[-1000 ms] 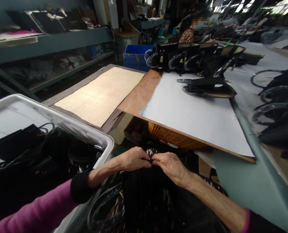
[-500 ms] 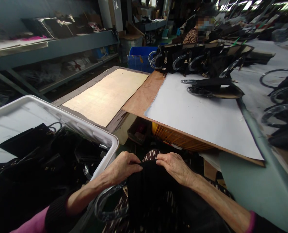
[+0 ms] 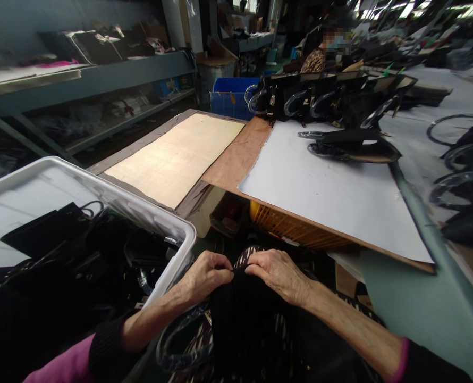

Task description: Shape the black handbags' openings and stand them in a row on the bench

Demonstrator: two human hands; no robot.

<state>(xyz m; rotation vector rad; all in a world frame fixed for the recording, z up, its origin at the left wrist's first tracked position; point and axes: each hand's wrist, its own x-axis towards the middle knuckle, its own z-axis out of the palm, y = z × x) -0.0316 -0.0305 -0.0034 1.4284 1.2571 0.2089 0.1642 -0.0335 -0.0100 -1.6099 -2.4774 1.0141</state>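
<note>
A black handbag (image 3: 244, 314) rests on my lap over patterned cloth, its plastic-wrapped handle (image 3: 184, 356) sticking out to the left. My left hand (image 3: 208, 274) pinches the bag's upper edge between thumb and fingers. Close beside it, my right hand (image 3: 278, 274) is closed on the same edge, a small gap from the left fingertips. The lower part of the bag merges with dark cloth and is hard to make out.
At left, a white bin (image 3: 176, 244) holds several black bags. A white sheet (image 3: 320, 186) covers the table ahead, where a black bag (image 3: 352, 144) lies and several others stand in a row. A yellow basket (image 3: 292, 226) sits underneath. Another person (image 3: 316, 58) is farther back.
My right hand has slid slightly left along the bag's edge, nearer to my left hand. The left hand has barely moved and still pinches the edge.
</note>
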